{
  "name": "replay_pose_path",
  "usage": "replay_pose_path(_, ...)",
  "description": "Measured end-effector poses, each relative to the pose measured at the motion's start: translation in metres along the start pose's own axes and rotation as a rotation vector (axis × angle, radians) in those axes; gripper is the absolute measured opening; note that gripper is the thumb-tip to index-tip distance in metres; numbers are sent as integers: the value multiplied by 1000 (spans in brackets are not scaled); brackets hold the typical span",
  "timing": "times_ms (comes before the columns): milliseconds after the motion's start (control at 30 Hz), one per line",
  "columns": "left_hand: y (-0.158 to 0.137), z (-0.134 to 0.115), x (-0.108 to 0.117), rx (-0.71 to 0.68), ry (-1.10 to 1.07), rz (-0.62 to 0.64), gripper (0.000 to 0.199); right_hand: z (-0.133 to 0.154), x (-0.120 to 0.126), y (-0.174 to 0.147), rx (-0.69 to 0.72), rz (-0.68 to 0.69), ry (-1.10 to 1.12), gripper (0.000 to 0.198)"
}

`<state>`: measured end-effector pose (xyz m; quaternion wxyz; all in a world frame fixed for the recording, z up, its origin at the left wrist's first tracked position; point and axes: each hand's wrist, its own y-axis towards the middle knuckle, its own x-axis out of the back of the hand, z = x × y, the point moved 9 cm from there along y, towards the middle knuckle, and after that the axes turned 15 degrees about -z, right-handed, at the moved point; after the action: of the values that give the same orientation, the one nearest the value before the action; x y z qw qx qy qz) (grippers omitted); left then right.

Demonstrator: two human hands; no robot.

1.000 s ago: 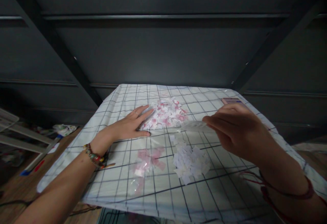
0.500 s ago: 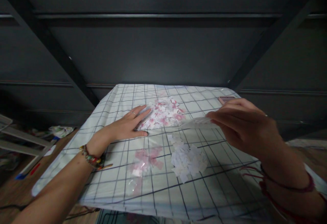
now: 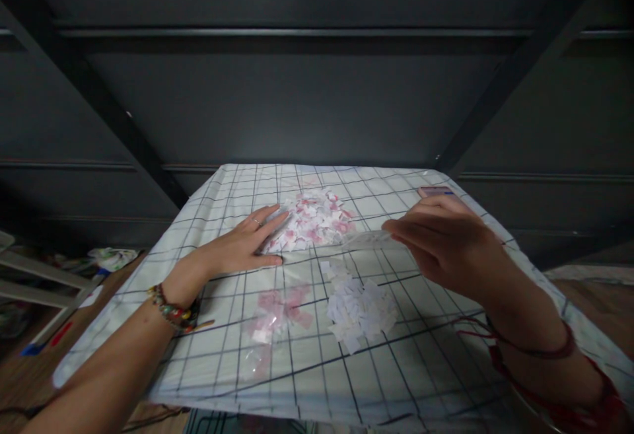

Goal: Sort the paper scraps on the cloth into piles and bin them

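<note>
A clear plastic bag (image 3: pixel 317 219) filled with small white and pink paper scraps lies flat at the middle of the cloth-covered table. My left hand (image 3: pixel 250 239) rests at the bag's left end, fingers spread and touching it. Pinched in my right hand (image 3: pixel 438 239) is the bag's clear end, lifted off the cloth and stretched to the right. Nearer to me sits a loose pile of white paper scraps (image 3: pixel 360 312). To its left are pink paper scraps (image 3: pixel 282 305), with a small clear wrapper (image 3: pixel 260 355) beside or over them.
A phone (image 3: pixel 434 191) lies at the far right of the table, behind my right hand. The checked tablecloth (image 3: pixel 222 368) hangs over the edges. A dark panelled wall (image 3: pixel 272 104) rises behind. At left stands a white wooden chair or rack (image 3: pixel 47 289) on the floor.
My right hand has shifted slightly left, and the bag end in it looks slacker. The left hand stays on the bag; the whole view has drifted a little.
</note>
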<state>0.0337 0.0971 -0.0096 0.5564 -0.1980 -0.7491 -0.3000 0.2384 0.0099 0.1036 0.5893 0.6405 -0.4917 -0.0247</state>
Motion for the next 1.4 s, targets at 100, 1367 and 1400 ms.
replay_pose_path(100,0,0,0,3,6,-1,83,-3,2,-3,-21,1,52,25)
replay_pose_path(1367,0,-1,1,-40,8,-44,81,3,-14,-2,-119,100,280,24)
replay_pose_path(1400,0,-1,1,-40,8,-45,81,1,-14,-3,-139,126,301,24)
